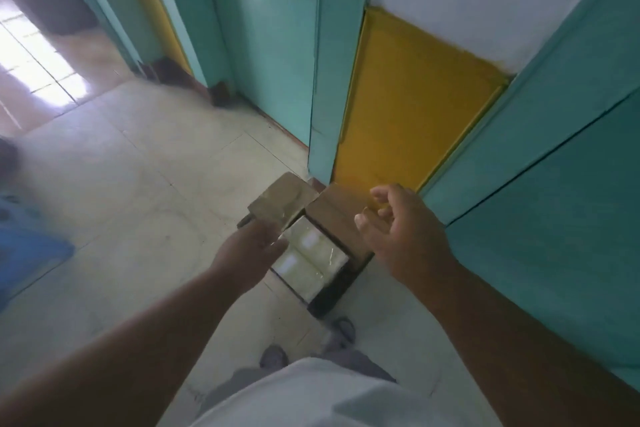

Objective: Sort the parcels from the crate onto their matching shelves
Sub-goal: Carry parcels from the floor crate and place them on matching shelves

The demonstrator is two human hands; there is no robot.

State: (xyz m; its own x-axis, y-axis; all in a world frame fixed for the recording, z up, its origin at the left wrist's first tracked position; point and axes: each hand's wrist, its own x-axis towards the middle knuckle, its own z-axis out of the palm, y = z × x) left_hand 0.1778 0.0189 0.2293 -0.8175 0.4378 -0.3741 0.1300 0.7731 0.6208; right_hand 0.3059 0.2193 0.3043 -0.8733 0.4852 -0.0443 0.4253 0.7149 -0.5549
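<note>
Teal wall panels (270, 45) and a yellow panel (415, 104) rise at the far side and right, above a pale tiled floor (131, 184). A blue crate (24, 250), blurred, sits at the left edge. Low against the yellow panel stands an open cardboard box (332, 218) with white wrapped packs (311, 260) inside. The left hand (252, 246) pinches a brown parcel (282, 201) just above the box's left side. The right hand (398, 229) hovers over the box's right side, fingers (363, 218) loosely curled and empty
</note>
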